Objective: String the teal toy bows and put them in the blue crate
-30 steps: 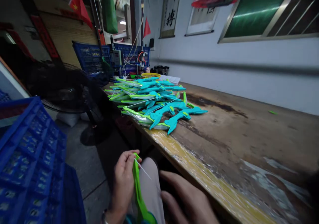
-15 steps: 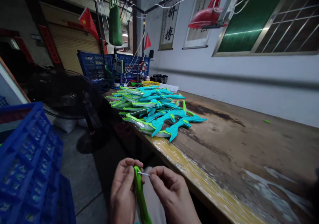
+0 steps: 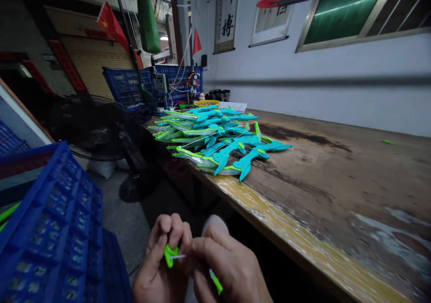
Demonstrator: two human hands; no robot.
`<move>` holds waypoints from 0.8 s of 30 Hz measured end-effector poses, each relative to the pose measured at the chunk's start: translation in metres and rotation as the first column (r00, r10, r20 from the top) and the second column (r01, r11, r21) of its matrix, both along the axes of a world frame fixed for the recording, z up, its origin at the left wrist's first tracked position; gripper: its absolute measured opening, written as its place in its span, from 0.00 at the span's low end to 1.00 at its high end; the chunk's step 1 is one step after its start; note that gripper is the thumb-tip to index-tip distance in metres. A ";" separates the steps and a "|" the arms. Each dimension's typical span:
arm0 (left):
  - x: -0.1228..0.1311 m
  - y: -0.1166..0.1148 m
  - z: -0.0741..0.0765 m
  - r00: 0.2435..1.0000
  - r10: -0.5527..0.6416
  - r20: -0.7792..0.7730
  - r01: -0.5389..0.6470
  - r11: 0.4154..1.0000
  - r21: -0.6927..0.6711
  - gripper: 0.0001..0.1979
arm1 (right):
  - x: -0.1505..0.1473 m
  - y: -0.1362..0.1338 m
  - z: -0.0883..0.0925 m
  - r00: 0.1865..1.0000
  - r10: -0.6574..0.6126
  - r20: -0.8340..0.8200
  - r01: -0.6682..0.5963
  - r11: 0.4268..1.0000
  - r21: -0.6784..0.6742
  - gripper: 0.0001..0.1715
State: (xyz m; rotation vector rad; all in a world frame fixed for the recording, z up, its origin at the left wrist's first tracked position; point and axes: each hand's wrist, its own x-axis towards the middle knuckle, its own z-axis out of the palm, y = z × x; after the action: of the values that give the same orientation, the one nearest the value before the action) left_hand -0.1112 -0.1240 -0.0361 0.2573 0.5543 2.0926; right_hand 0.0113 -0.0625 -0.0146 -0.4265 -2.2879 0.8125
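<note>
Stained table point(image 3: 323, 168), pale wall point(image 3: 256, 65); left hand point(image 3: 158, 269) (curled) grips green plastic point(image 3: 169, 254), right hand point(image 3: 232, 267) pinches cord point(image 3: 178, 256)

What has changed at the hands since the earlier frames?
The right hand, apart from the cord at first, moved left and took hold of it. The left hand turned the green part to a different angle. Unchanged: the left hand's hold, the pile on the table.
</note>
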 end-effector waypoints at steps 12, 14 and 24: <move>-0.001 0.003 0.001 1.000 -0.016 -0.015 0.017 0.999 0.028 0.08 | -0.004 0.001 -0.001 1.000 0.005 -0.006 -0.005 1.000 0.006 0.10; 0.000 0.004 0.001 1.000 -0.018 -0.022 0.019 0.999 0.032 0.08 | -0.004 0.002 0.001 1.000 0.012 -0.012 -0.012 1.000 -0.006 0.10; 0.000 0.004 0.002 0.999 -0.039 -0.035 0.040 0.998 0.043 0.08 | -0.002 0.002 -0.001 1.000 0.009 -0.017 -0.009 1.000 0.029 0.11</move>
State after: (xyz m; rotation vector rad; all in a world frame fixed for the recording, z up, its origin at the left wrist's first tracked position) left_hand -0.1112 -0.1196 -0.0337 0.3266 0.5204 2.0667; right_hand 0.0098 -0.0609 -0.0155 -0.3950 -2.2843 0.7840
